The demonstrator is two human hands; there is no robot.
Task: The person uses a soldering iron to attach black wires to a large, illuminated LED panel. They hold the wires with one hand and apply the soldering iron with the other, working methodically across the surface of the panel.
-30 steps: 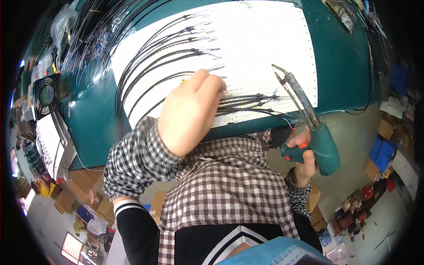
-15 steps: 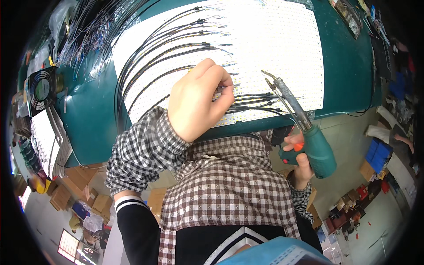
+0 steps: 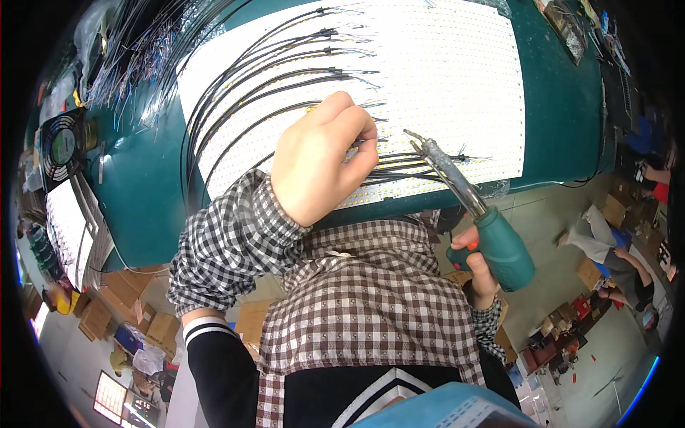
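My left hand (image 3: 321, 160) is over the white LED board (image 3: 449, 78), thumb and forefinger pinched on a thin black cable whose fine wire ends (image 3: 383, 139) poke out by the fingertips. The fingers hide most of the pinched part. In my right hand (image 3: 481, 271) is a green soldering gun (image 3: 505, 250). Its metal tip (image 3: 417, 138) points up and left, a little right of the left fingertips, above the board. Several black cables (image 3: 285, 71) with stripped ends lie across the board's left half, and a further bundle (image 3: 399, 171) lies near its front edge.
The board lies on a green table (image 3: 135, 214). A heap of loose cables (image 3: 153, 57) is at the far left, above a small black fan (image 3: 66, 145) and stacked white boards (image 3: 71, 225). Cardboard boxes (image 3: 132, 292) stand on the floor. Another person (image 3: 628, 264) is at the right.
The soldering gun has moved left, its tip now closer to my left fingertips. My left hand has stayed nearly still. At the right, another person has come further into view.
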